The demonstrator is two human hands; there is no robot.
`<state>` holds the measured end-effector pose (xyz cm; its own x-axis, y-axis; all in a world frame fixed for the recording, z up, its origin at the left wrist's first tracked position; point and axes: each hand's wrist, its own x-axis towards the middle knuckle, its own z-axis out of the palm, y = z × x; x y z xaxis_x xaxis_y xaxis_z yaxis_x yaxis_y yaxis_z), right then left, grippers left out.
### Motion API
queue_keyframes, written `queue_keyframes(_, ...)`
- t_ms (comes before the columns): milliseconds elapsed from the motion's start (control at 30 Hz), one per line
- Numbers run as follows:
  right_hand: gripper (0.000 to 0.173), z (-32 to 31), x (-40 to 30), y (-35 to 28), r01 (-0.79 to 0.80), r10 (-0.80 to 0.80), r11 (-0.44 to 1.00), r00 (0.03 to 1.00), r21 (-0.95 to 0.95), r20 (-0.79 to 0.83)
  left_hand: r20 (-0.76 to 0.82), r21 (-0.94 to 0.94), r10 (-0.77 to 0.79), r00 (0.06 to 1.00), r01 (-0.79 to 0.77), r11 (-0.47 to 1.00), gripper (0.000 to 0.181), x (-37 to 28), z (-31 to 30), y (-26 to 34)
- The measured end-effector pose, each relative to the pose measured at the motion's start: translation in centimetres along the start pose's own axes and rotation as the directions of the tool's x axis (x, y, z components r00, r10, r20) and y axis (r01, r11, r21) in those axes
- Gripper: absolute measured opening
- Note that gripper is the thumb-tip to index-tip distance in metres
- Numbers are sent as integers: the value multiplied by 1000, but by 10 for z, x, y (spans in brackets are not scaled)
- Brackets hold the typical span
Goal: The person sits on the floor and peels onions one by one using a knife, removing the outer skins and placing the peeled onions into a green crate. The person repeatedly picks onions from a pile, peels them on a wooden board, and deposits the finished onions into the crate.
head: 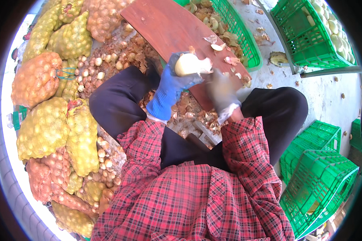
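Note:
My left hand [176, 76], in a blue knit work glove, grips a pale, mostly peeled onion [185, 64] above a reddish-brown wooden board [175, 33]. A strip of whitish skin [205, 65] sticks out from the onion's right side. Just right of it is my right hand [224, 89] in a greyish glove, blurred by motion. Whether its fingers hold anything is hidden by the blur. Onion skins [231, 61] and a cut pale piece [217, 47] lie on the board.
Mesh sacks of onions [43, 126] are piled at left, beside loose onions [98, 61] on the floor. A green crate of peelings [250, 45] sits beyond the board. Peeled onions fill another crate [304, 45] at upper right. Green crates [319, 186] stand at lower right.

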<state>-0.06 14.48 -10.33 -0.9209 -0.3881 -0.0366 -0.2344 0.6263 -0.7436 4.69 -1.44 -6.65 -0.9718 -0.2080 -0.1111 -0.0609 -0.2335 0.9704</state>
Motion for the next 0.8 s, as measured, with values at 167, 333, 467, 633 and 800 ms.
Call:
queue_keyframes(167,36,-39,-12,-27,-345,310,472,927,811,213,-21,-148,190,982,-191,970,71,-5,16,4)
queue_keyframes(333,50,-60,-25,-42,-245,134,492,969,836,206,29,-36,295,955,-294,955,71,-14,30,14)
queue_keyframes(467,32,-52,-17,-45,-163,275,516,961,841,18,107,-86,307,946,-299,950,75,-18,31,13)
queue_keyframes(633,15,-40,2,11,-354,409,358,891,864,196,-12,-662,228,974,-179,727,81,-18,35,30)
queue_keyframes(800,48,-44,-33,-39,-262,132,165,961,951,242,109,-33,451,886,-450,892,85,-14,28,19)
